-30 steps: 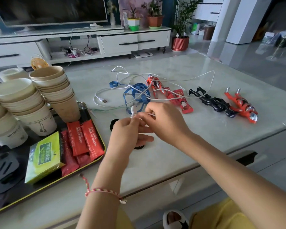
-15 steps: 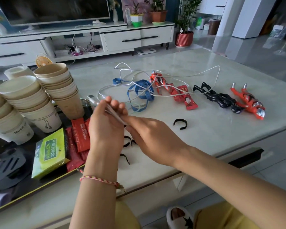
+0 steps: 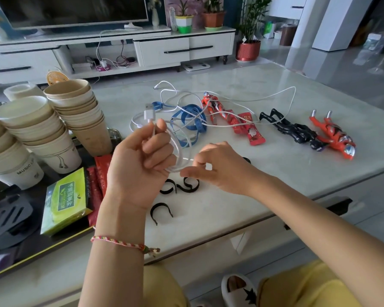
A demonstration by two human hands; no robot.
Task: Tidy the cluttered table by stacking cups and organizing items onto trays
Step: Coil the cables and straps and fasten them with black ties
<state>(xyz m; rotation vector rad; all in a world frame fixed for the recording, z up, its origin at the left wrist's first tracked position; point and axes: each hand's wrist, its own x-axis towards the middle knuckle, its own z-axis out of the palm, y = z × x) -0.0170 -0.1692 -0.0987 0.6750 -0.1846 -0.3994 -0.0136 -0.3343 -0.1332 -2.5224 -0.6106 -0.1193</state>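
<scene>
Two hands coil a white cable over a cluttered pale table.

The table [image 3: 264, 196] fills the view, with a dark tray [image 3: 31, 258] at its left edge holding stacks of paper cups [image 3: 75, 111], a green box [image 3: 64, 200] and red sachets [image 3: 100, 173]. Farther back lies a tangle of white cable [image 3: 242, 99] over a blue cable [image 3: 191, 118], beside two red toy figures [image 3: 333, 135] and a black one [image 3: 293, 129]. The left hand [image 3: 140, 165] is raised, fingers curled closed around a loop of the white cable, its USB plug [image 3: 149, 114] sticking up above the thumb. The right hand [image 3: 220, 169] pinches the same loop between thumb and forefinger, its other fingers loose. Small black straps [image 3: 161, 210] lie on the table beneath the hands.
</scene>
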